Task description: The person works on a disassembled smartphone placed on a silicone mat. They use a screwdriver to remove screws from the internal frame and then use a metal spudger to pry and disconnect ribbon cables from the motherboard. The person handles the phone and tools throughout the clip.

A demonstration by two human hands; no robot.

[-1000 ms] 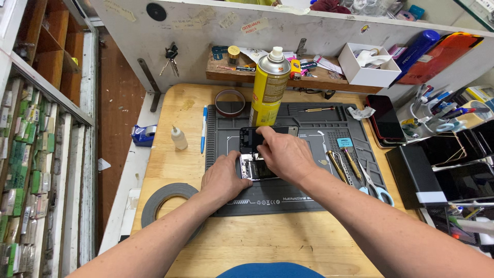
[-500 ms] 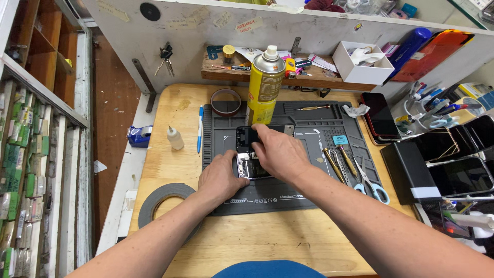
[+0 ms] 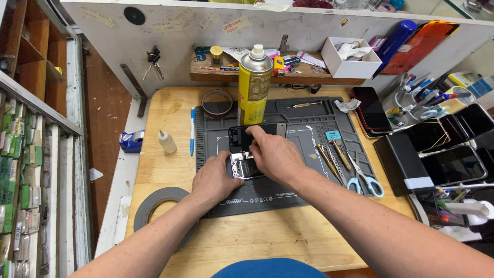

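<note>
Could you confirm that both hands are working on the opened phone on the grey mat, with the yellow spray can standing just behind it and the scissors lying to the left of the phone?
Not quite: the head view shows the scissors lying to the right of the opened phone, near the grey mat's right edge. The rest holds: the left hand and right hand are on the phone, and the yellow spray can stands just behind it.

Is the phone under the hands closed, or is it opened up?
Opened up: the phone shows bare inner parts, and its dark screen panel lies flipped away above it.
</note>
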